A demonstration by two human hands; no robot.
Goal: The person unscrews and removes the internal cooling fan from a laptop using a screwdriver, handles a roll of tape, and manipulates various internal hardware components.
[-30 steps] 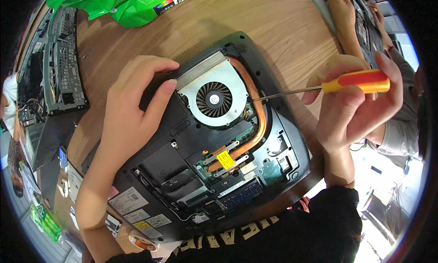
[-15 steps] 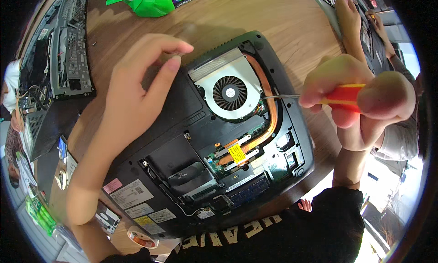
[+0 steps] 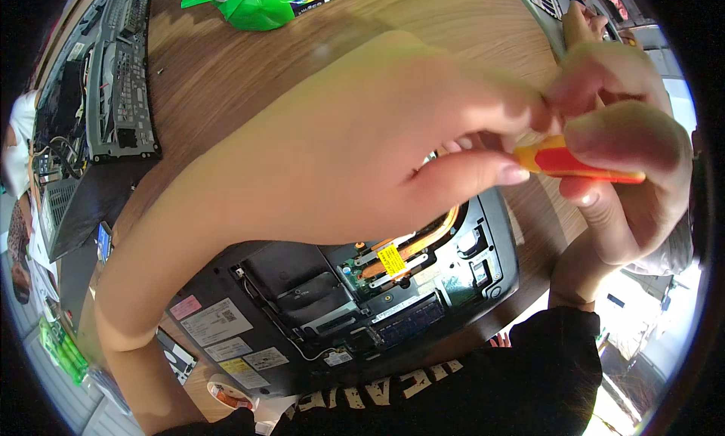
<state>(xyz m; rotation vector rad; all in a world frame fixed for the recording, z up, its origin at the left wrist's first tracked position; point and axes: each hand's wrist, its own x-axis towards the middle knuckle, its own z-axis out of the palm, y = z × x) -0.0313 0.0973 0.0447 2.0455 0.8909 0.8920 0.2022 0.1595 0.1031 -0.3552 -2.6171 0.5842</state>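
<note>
The screwdriver handle (image 3: 560,162) looks like smooth plastic.

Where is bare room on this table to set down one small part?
Bare wooden table shows between the green package and the left hand. Another patch lies between the left arm and the opened black device, with one tiny object there. It is crowded around the screwdriver, where both hands come close.

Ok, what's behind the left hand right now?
The opened laptop runs behind the left hand; a copper heat pipe and yellow label show below it. The laptop's upper part is mostly covered; what's there can't be seen.
</note>
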